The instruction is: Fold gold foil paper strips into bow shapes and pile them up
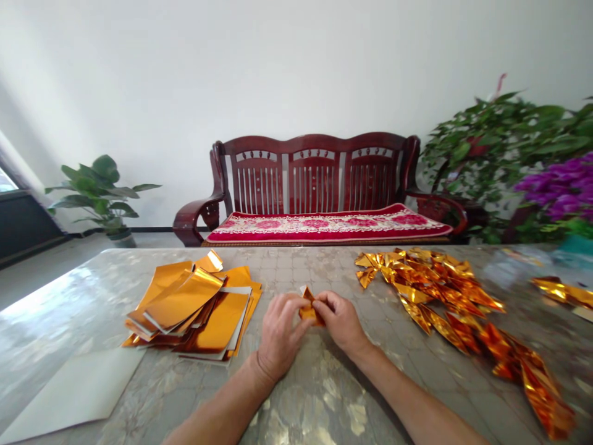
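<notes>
Between my left hand [280, 327] and my right hand [338, 318] is a small folded piece of gold foil paper [308, 314], pinched by the fingers of both hands. Its white-backed tip sticks up above my fingers. To the left of my hands lies a loose stack of gold foil sheets [194, 309] with white backs showing at the edges. To the right spreads a heap of folded, bow-like gold foil pieces [440, 296], running toward the table's right front. Neither hand touches the stack or the heap.
All of this lies on a grey marble-patterned table [315, 266]. A white sheet [74, 395] lies at its front left, and another gold foil strip [563, 293] at the far right. Beyond the table stand a dark red wooden bench [315, 179] and potted plants.
</notes>
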